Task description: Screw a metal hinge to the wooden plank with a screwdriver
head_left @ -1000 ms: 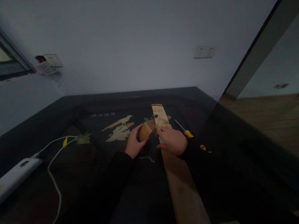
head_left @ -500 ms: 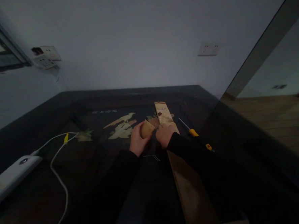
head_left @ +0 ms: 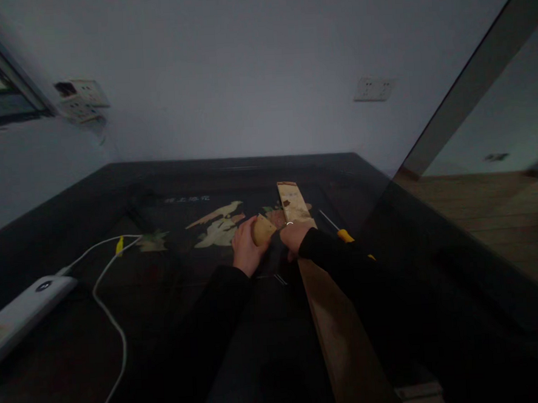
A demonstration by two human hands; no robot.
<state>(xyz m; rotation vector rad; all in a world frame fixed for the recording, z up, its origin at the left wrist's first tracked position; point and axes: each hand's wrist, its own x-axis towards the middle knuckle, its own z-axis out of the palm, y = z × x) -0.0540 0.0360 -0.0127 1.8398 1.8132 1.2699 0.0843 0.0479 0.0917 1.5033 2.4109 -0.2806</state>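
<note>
My left hand is closed around a tan, wood-coloured piece with a rounded side and a straight edge facing right. Just right of it, my right hand has its fingers pinched together over a long wooden plank. A small shiny glint shows at those fingertips, too small to name. The plank runs from mid-table toward me, partly hidden by the right sleeve. A few thin metal pins lie on the dark table below the hands. Right of the plank lies a screwdriver with a yellow handle, its end covered by my sleeve.
The dark table has an inlaid bird picture and stands against a pale wall. On the left lie a white power strip and a looping white cable with a yellow tag. Sockets are on the wall.
My right hand has turned slightly and shifted up, and its sleeve covers more of the screwdriver. The left hand still holds the tan piece, nearly unmoved. The view has shifted a little.
</note>
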